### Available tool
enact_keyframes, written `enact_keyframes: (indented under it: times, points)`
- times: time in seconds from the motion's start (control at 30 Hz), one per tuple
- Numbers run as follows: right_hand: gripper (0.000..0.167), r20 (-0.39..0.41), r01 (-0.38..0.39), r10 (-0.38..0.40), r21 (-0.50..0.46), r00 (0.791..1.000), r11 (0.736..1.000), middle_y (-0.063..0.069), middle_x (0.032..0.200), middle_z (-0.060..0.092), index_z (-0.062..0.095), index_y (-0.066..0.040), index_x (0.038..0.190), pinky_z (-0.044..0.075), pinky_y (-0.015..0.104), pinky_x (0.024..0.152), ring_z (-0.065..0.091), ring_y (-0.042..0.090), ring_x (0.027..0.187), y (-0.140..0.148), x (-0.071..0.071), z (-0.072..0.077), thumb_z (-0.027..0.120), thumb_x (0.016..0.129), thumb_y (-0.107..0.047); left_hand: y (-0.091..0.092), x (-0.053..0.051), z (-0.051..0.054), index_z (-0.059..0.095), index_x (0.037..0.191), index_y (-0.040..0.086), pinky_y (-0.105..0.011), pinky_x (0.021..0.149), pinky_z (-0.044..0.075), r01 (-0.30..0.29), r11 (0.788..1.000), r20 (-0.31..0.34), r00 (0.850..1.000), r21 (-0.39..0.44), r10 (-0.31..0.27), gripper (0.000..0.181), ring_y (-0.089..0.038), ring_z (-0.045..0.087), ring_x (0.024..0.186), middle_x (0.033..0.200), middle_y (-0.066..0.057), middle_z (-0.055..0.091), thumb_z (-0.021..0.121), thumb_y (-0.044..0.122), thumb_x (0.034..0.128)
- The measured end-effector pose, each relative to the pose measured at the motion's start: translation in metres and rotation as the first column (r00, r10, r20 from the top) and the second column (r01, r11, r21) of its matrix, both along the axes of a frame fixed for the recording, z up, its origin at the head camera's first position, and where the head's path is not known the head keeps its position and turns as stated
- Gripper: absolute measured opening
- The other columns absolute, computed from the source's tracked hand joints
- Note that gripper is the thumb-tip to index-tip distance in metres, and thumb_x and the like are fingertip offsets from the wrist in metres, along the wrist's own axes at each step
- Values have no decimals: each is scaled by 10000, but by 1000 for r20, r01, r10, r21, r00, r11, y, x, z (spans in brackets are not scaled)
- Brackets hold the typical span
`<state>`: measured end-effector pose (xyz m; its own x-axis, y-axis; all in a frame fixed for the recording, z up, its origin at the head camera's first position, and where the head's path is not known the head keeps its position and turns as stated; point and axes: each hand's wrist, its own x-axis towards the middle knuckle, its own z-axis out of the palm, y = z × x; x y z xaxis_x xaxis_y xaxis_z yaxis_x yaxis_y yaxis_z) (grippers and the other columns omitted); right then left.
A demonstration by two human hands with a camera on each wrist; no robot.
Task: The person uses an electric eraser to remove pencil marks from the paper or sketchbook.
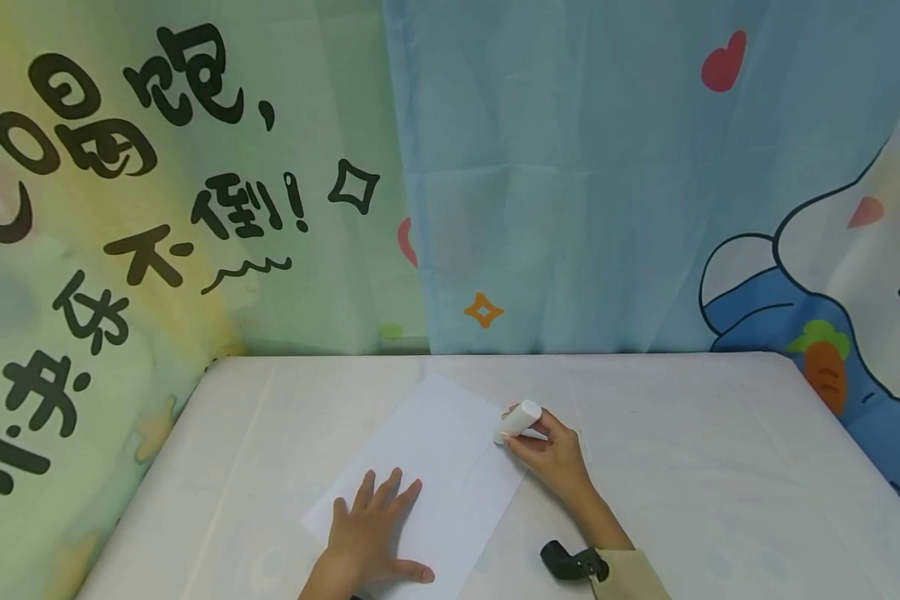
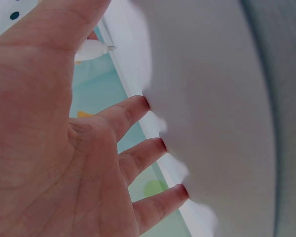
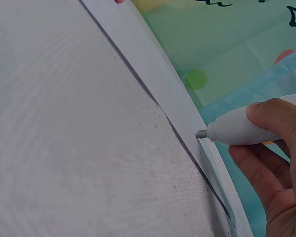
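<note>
A white sheet of paper [image 1: 444, 442] lies slantwise on the white-covered table. On its lower left part rests my left hand [image 1: 371, 529], fingers spread apart and straight; in the left wrist view the fingertips [image 2: 181, 191] touch the sheet. At the sheet's right side, my right hand [image 1: 558, 458] grips a thick white pen [image 1: 519, 419] between thumb and fingers. The right wrist view shows the pen's narrow grey tip [image 3: 202, 134] at the paper near its edge. A faint line runs over the sheet below the pen.
The table [image 1: 690, 467] reaches back to a printed curtain [image 1: 570, 167] with lettering, hearts and a white cartoon animal [image 1: 847, 225]. A black device [image 1: 570, 562] is worn on the right wrist, by a beige sleeve [image 1: 630, 575].
</note>
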<state>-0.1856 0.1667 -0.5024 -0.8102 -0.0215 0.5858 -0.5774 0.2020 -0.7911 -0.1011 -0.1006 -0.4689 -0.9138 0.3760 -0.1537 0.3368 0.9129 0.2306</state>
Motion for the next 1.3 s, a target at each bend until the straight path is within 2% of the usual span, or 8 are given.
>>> enact_keyframes:
  times: [0.07, 0.17, 0.43, 0.53, 0.7, 1.07, 1.3]
  points:
    - [447, 9, 0, 0, -1, 1000, 1000, 330, 1017, 654, 602, 164, 1084, 541, 124, 717, 604, -103, 936, 2, -3, -6, 745, 669, 244, 0, 0, 0, 389, 1482, 185, -745, 961, 350, -1, 1000, 1, 1000, 2, 1, 1046, -464, 294, 1401, 1544, -127, 363, 766, 668, 634]
    - [446, 8, 0, 0, -1, 1000, 1000, 334, 1015, 653, 601, 167, 1083, 542, 125, 717, 604, -102, 936, 2, -3, -7, 744, 668, 245, 0, 0, 0, 388, 1483, 186, -745, 961, 350, -1, 1000, 4, 1000, 2, 1, 1048, -464, 293, 1401, 1545, -128, 362, 767, 666, 633]
    - [404, -11, 0, 1, 8, 1000, 1000, 378, 970, 630, 577, 222, 1032, 546, 132, 711, 605, -104, 923, -5, 11, 21, 717, 656, 274, 0, 0, 0, 391, 1483, 189, -743, 957, 355, -2, 1000, -1, 1000, -2, 2, 1049, -463, 295, 1401, 1545, -127, 364, 764, 672, 630]
    - [401, -16, -3, 3, 8, 1000, 1000, 375, 966, 632, 578, 223, 1026, 546, 132, 710, 605, -104, 921, -6, 12, 24, 718, 655, 274, 0, 0, 0, 394, 1481, 187, -741, 953, 360, 1, 1000, -10, 1000, -4, -1, 1048, -463, 301, 1398, 1542, -126, 369, 763, 674, 629]
    - [404, -28, -10, 10, 0, 1000, 1000, 368, 968, 635, 581, 215, 1030, 543, 127, 713, 606, -101, 925, -6, 12, 23, 719, 656, 275, 0, 0, 0, 403, 1477, 184, -739, 951, 365, 3, 1000, -20, 1000, -10, -3, 1047, -463, 311, 1393, 1536, -123, 379, 763, 677, 627]
    - [396, 9, -19, 19, -9, 1000, 1000, 381, 979, 627, 575, 223, 1034, 548, 138, 716, 610, -95, 923, -5, 11, 21, 711, 666, 273, 0, -1, 0, 400, 1479, 186, -748, 955, 352, -2, 1000, -9, 1000, -5, 2, 1048, -465, 300, 1398, 1541, -124, 372, 764, 676, 626]
    - [395, 3, -19, 19, 0, 1000, 1000, 384, 974, 625, 573, 228, 1027, 551, 142, 713, 606, -100, 925, -6, 11, 23, 712, 659, 277, 0, 0, 0, 396, 1481, 191, -750, 964, 342, -5, 1000, 0, 1000, 4, 5, 1046, -463, 290, 1404, 1546, -121, 364, 766, 670, 628]
